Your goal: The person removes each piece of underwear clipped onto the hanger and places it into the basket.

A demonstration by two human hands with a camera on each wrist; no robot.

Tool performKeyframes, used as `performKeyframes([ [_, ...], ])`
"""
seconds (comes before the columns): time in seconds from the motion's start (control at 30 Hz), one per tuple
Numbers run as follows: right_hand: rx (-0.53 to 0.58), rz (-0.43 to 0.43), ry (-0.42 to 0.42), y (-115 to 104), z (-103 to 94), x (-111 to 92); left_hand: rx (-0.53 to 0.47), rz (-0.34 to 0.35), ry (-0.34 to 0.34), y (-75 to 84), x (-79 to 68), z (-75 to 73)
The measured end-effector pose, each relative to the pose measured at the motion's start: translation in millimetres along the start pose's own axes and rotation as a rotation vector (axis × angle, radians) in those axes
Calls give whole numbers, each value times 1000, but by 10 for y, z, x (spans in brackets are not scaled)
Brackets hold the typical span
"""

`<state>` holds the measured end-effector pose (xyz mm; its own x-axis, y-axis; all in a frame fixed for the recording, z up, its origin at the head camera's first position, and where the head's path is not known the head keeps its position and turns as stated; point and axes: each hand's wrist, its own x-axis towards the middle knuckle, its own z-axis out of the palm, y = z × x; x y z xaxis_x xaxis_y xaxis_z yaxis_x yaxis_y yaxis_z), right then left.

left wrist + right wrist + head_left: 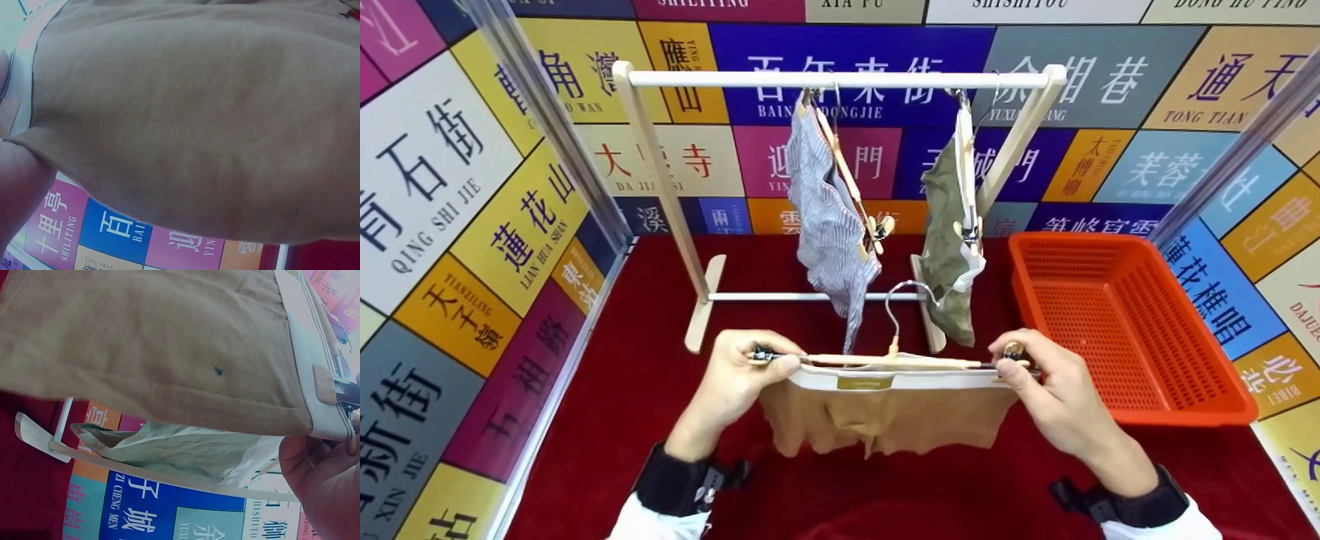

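Observation:
Brown shorts [930, 412] with a white inner waistband [945, 381] hang from a wooden clip hanger [922, 363], in front of the rack. My left hand [727, 382] pinches the left clip [762, 352] and the waistband's corner. At the other end my right hand [1057, 394] pinches the right clip [1014, 350]. The hanger's hook [889, 300] points up. In the right wrist view a clip's wooden pad [324, 384] sits on the waistband. Brown cloth [197, 124] fills most of the left wrist view, with the left clip hidden there.
A wood-and-white garment rack [720, 80] stands behind the hands. From it hang a striped garment [825, 202] and an olive green garment [945, 247], both on clip hangers. An orange plastic basket [1177, 418] sits at the right on the dark red cloth [607, 420].

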<state>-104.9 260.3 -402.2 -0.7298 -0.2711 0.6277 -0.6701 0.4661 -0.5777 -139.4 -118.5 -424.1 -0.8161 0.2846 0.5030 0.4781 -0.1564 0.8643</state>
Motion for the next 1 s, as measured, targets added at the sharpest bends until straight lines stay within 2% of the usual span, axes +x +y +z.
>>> performKeyframes([
  [0.2, 9, -1, 0, 1, -38, 21, 4, -20, 4, -15, 21, 41],
  [0.43, 14, 62, -50, -36, -111, 24, 3, -40, -1, -27, 19, 74],
  [1.0, 76, 20, -15, 43, -145, 11, -1, -59, -2, -56, 27, 143],
])
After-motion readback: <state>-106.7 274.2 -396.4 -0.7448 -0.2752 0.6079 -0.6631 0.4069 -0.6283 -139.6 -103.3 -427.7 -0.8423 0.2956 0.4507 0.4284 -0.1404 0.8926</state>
